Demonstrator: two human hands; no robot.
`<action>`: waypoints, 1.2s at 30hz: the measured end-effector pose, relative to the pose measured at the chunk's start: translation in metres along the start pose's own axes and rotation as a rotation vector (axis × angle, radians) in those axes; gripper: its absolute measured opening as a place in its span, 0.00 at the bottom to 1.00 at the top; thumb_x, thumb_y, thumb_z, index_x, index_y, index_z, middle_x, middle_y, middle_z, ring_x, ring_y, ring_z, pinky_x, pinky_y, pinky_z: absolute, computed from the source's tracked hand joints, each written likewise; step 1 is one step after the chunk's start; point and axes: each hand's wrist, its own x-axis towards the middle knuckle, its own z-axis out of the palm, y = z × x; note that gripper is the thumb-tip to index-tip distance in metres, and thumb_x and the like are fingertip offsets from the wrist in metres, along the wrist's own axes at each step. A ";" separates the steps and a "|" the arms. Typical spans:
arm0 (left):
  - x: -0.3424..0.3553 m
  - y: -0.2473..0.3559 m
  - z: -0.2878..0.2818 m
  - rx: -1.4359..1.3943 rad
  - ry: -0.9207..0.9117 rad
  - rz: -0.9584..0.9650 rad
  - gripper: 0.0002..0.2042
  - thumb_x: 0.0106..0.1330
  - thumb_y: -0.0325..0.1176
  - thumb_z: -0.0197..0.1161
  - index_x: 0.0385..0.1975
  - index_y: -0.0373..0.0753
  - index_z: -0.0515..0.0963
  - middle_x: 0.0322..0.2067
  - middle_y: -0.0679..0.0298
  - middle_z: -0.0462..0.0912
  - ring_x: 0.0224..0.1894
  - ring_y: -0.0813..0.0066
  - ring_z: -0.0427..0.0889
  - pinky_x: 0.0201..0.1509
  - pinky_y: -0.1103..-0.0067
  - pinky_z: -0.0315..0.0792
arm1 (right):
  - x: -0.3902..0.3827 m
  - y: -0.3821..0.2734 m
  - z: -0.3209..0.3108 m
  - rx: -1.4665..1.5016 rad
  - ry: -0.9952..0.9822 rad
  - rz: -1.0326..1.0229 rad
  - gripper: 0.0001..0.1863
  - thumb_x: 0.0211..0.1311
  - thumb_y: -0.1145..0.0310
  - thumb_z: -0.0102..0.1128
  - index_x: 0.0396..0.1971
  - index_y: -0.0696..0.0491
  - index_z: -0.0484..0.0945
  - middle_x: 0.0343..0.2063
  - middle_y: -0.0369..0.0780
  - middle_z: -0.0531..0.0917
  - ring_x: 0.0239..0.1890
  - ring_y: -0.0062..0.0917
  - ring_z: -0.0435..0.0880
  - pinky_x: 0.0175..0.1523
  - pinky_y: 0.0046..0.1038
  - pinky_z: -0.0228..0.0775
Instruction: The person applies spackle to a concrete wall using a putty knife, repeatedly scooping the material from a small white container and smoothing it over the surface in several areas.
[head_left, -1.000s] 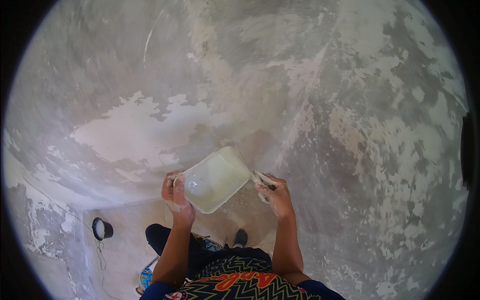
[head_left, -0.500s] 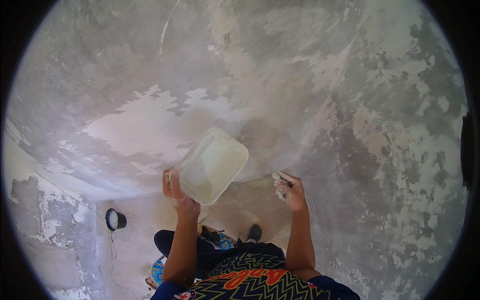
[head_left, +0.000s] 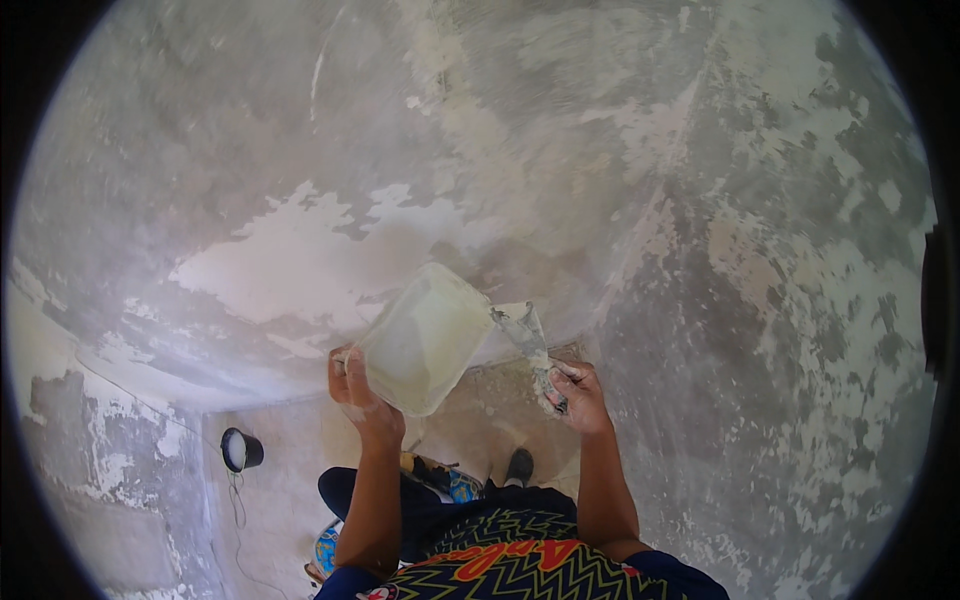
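Note:
My left hand (head_left: 366,402) is closed on the near left edge of a pale, rectangular plastic tub (head_left: 425,345) with rounded corners, which is tilted in front of the wall. Whitish material coats its inside. My right hand (head_left: 580,398) is wrapped round the handle of a putty knife (head_left: 522,328), smeared with white filler. The blade points up and to the left, its corner close to the tub's right rim; whether they touch I cannot tell. Dried white residue covers the fingers of my right hand.
A patchy grey and white plastered wall (head_left: 300,250) fills the view ahead, meeting another wall (head_left: 780,400) on the right. On the floor at left stands a black bucket (head_left: 241,450) with pale contents, a thin cable (head_left: 238,505) beside it. My shoe (head_left: 520,466) shows below.
The putty knife's blade has swung into view, pointing toward the tub's right rim. My right hand has turned and dropped slightly. The tub is still in my left hand, slightly lower.

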 end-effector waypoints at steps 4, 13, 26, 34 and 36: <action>0.002 -0.005 0.003 -0.011 0.022 0.020 0.08 0.73 0.34 0.57 0.42 0.36 0.73 0.38 0.63 0.77 0.43 0.74 0.78 0.52 0.76 0.74 | -0.001 -0.007 0.009 -0.020 -0.016 0.009 0.11 0.74 0.70 0.62 0.48 0.62 0.83 0.21 0.30 0.72 0.22 0.15 0.67 0.24 0.22 0.61; 0.008 0.004 -0.003 -0.121 -0.028 -0.002 0.07 0.74 0.34 0.56 0.44 0.38 0.72 0.41 0.62 0.79 0.46 0.72 0.80 0.53 0.72 0.78 | -0.003 -0.015 0.016 -0.097 0.058 -0.080 0.14 0.71 0.74 0.62 0.51 0.67 0.82 0.24 0.33 0.78 0.23 0.15 0.70 0.26 0.21 0.63; 0.004 0.001 -0.006 -0.055 0.021 0.001 0.11 0.75 0.40 0.53 0.44 0.38 0.71 0.41 0.61 0.77 0.46 0.69 0.80 0.51 0.72 0.78 | -0.006 -0.014 0.018 -0.126 0.058 -0.054 0.15 0.71 0.73 0.63 0.53 0.65 0.83 0.25 0.30 0.76 0.24 0.14 0.69 0.28 0.21 0.61; -0.002 -0.005 -0.013 0.065 -0.044 0.095 0.09 0.77 0.36 0.53 0.42 0.36 0.72 0.40 0.61 0.79 0.43 0.72 0.81 0.49 0.75 0.78 | -0.001 -0.020 0.030 -0.219 0.100 -0.063 0.09 0.69 0.76 0.65 0.46 0.62 0.85 0.24 0.28 0.75 0.26 0.11 0.68 0.30 0.20 0.60; -0.002 -0.005 -0.011 0.052 -0.096 0.121 0.09 0.77 0.35 0.53 0.40 0.35 0.73 0.39 0.61 0.80 0.42 0.73 0.81 0.48 0.75 0.78 | 0.000 -0.024 0.029 -0.501 0.127 -0.184 0.11 0.67 0.75 0.68 0.46 0.65 0.83 0.26 0.30 0.77 0.27 0.12 0.71 0.31 0.22 0.66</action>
